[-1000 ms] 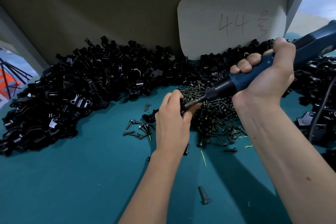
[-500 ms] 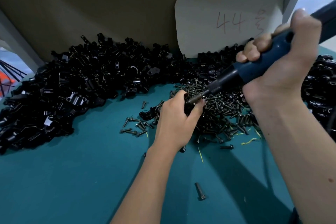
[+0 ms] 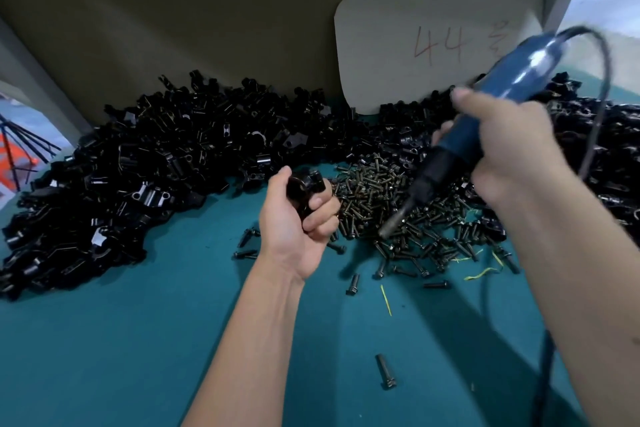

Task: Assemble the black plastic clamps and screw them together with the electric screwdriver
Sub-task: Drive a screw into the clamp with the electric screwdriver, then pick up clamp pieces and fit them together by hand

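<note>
My left hand (image 3: 299,222) grips a black plastic clamp (image 3: 304,185) above the teal table, fingers curled round it. My right hand (image 3: 502,149) holds the blue electric screwdriver (image 3: 485,114) tilted down to the left. Its bit tip (image 3: 384,231) hangs over the pile of dark screws (image 3: 398,204), apart from the clamp. A big heap of black clamp parts (image 3: 156,166) lies along the back from the left edge to the far right.
A beige card marked "44" (image 3: 433,38) leans against the back wall. The screwdriver's cable (image 3: 602,80) loops up and down on the right. Loose screws (image 3: 386,371) lie scattered on the teal table (image 3: 138,340).
My left hand pulled back to the left with the clamp and turned it upward. The screwdriver came off the clamp, swung more upright, and its tip now points down at the screw pile.
</note>
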Demonstrator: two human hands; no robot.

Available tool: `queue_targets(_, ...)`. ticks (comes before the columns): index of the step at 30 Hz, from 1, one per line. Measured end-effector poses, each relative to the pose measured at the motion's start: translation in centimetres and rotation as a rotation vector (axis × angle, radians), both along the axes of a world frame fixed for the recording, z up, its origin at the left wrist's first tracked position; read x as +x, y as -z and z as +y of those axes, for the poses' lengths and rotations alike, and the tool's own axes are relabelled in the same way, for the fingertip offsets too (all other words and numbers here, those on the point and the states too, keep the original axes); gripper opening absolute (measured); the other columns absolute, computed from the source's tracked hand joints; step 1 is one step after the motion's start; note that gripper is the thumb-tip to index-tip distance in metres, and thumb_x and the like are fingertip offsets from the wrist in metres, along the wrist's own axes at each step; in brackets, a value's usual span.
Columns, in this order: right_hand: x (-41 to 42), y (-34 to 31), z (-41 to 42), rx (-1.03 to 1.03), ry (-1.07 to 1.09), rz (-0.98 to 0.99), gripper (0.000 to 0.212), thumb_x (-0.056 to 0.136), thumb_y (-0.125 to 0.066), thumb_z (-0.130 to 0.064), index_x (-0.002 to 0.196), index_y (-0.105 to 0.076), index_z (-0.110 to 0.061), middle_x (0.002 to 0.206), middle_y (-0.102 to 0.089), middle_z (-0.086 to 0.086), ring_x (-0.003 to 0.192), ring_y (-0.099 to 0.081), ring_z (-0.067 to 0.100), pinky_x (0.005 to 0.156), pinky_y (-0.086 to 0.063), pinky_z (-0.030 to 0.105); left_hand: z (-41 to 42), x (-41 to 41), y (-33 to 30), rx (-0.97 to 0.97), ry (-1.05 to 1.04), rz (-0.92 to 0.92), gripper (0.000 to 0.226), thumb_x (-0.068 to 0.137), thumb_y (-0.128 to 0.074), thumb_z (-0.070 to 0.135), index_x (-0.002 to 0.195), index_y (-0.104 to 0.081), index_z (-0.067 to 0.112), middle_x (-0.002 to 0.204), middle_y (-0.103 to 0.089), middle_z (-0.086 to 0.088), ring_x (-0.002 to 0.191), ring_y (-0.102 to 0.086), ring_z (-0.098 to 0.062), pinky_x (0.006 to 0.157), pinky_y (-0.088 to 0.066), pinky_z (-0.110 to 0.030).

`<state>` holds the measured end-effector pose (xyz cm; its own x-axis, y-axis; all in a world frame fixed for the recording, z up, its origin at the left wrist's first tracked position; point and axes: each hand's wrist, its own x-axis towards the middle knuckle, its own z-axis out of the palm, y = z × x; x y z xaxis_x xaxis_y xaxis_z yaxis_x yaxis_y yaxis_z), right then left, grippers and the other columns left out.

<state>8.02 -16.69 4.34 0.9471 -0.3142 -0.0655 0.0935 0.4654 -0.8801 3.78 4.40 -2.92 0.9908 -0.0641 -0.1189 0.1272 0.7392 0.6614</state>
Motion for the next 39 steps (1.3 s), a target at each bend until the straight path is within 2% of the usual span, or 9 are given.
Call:
queue_targets(7,0.2,5.1,2.3,-0.485,-0.125,0.148,0.038,0.092,-0.079,-0.011,0.121,-0.054,-0.008,0.116,-0.062,0.011,0.081,-0.070,0.025,0.067,-0.065,0.037,0.0,0.2,0.1,0.012,-0.147,0.091,0.036,0.112,-0.032,0.046,0.095,-0.036,0.014,0.065,-0.040,0.000,0.044,-0.026,-0.005,0.035,-0.017,-0.016)
queue_targets(14,0.3,5.5,3.1,-1.317,-0.073,0.186,0.056,0.086,-0.081,-0.047,0.115,-0.057,-0.006,0.120,-0.053,0.015,0.086,-0.052,0.024,0.077,-0.040,0.031,-0.7,0.0,-0.1,0.168,-0.184,0.034,0.034,0.112,-0.033,0.045,0.104,-0.045,0.014,0.064,-0.047,-0.002,0.045,-0.028,-0.008,0.035,-0.021,-0.017)
queue_targets(17,-0.9,4.9,3.5,-1.548,-0.059,0.159,0.061,0.086,-0.079,-0.052,0.117,-0.061,-0.004,0.113,-0.051,0.014,0.108,-0.053,0.032,0.095,-0.045,0.037,-1.5,-0.1,-0.2,0.404,-0.205,-0.098,0.031,0.113,-0.031,0.040,0.102,-0.053,0.020,0.065,-0.049,-0.003,0.047,-0.029,-0.010,0.038,-0.023,-0.018)
queue_targets(19,-1.7,4.0,3.2,-1.564,0.020,0.063,0.052,0.088,-0.078,-0.049,0.115,-0.064,-0.006,0.115,-0.055,0.015,0.113,-0.054,0.033,0.098,-0.046,0.039,-2.5,-0.3,-0.5,0.563,-0.204,-0.227,0.032,0.112,-0.033,0.041,0.098,-0.055,0.024,0.067,-0.053,-0.003,0.048,-0.034,-0.012,0.040,-0.025,-0.020)
queue_targets(22,-2.6,1.9,1.9,-1.396,0.045,-0.146,0.028,0.095,-0.071,-0.040,0.095,-0.071,-0.011,0.093,-0.068,0.008,0.090,-0.062,0.022,0.081,-0.049,0.032,-4.9,-0.7,-1.2,0.715,-0.170,-0.328,0.031,0.099,-0.039,0.060,0.091,-0.056,0.034,0.073,-0.057,-0.003,0.054,-0.044,-0.014,0.043,-0.032,-0.024)
queue_targets(25,-3.8,-0.4,-0.3,-1.178,-0.142,-0.163,0.046,0.104,-0.057,-0.044,0.088,-0.073,-0.004,0.069,-0.066,0.006,0.065,-0.056,0.015,0.066,-0.043,0.029,-8.6,-0.9,-1.9,0.800,-0.137,-0.366,0.050,0.087,-0.036,0.078,0.095,-0.050,0.031,0.084,-0.057,-0.007,0.064,-0.050,-0.015,0.051,-0.042,-0.029)
queue_targets(30,-6.0,-2.2,-7.4,-1.296,-0.080,-0.077,0.042,0.103,-0.061,-0.038,0.083,-0.076,-0.004,0.074,-0.068,0.019,0.060,-0.052,0.022,0.056,-0.042,0.026,-17.4,-1.4,-3.5,0.789,0.037,-0.451,0.065,0.079,-0.030,0.083,0.106,-0.042,0.024,0.088,-0.060,0.016,0.079,-0.058,-0.006,0.075,-0.054,-0.041)
queue_targets(33,-7.0,-2.6,-12.9,-1.369,-0.005,0.078,0.031,0.101,-0.065,-0.033,0.080,-0.076,-0.012,0.071,-0.070,0.010,0.064,-0.060,0.019,0.049,-0.041,0.021,-22.7,-2.3,-3.7,0.936,0.189,-0.528,0.081,0.076,-0.020,0.087,0.121,-0.041,0.024,0.113,-0.051,0.014,0.111,-0.052,-0.002,0.096,-0.042,-0.029)
queue_targets(39,-8.4,-1.8,-21.7,-1.584,-0.050,0.390,0.026,0.098,-0.070,-0.030,0.073,-0.066,-0.025,0.069,-0.064,-0.003,0.068,-0.059,0.013,0.055,-0.036,0.025,-29.5,-3.9,-1.2,1.422,0.361,-0.768,0.091,0.087,-0.001,0.082,0.125,-0.047,0.014,0.161,-0.034,-0.007,0.156,-0.008,-0.018,0.126,-0.004,-0.053)
